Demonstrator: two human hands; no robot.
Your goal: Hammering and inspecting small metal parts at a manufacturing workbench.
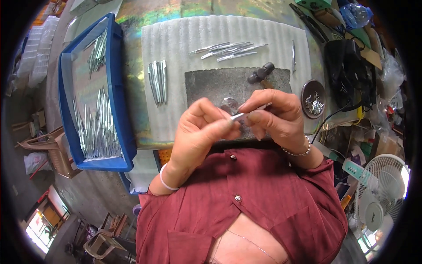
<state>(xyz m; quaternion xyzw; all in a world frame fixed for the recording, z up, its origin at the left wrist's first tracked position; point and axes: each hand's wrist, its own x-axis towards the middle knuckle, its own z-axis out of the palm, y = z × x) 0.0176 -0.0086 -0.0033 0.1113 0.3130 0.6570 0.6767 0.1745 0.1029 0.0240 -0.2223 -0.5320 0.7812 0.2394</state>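
Note:
My left hand (200, 127) and my right hand (274, 115) meet over the near edge of a dark grey stone slab (211, 83). Both pinch one slim silver metal piece (239, 116) between their fingertips. A small round metal block (228, 104) sits on the slab just behind my fingers. A black-headed hammer (261, 73) lies on the slab's far right corner. Several finished silver pieces (228, 49) lie on the white foam sheet (176, 35) beyond the slab, and a small bundle of them (158, 81) lies to its left.
A blue plastic tray (115, 79) at the left holds many long silver pieces. A small dark bowl (313, 97) of tiny metal bits stands right of the slab. Black cables and clutter fill the right side. A white fan (380, 193) stands at the lower right.

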